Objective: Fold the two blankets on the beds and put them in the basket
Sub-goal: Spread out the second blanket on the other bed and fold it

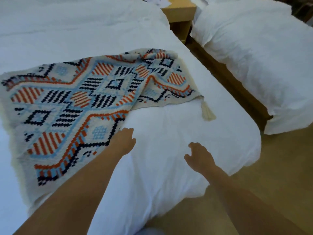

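Note:
A patterned blanket point(81, 99) in cream, orange, light blue and navy lies spread across the near bed point(177, 141), with one part folded over at its right end and a cream tassel point(208, 111) at the corner. My left hand point(124, 141) reaches to the blanket's near right edge, fingers at the fabric; whether it grips is unclear. My right hand point(199, 158) hovers over the white duvet, fingers spread, holding nothing. No basket is in view.
A second bed point(262, 56) with white bedding stands to the right across a narrow wooden-floored gap point(225, 77). A wooden nightstand point(179, 16) sits between the beds at the top. Wooden floor point(279, 167) runs past the bed's corner.

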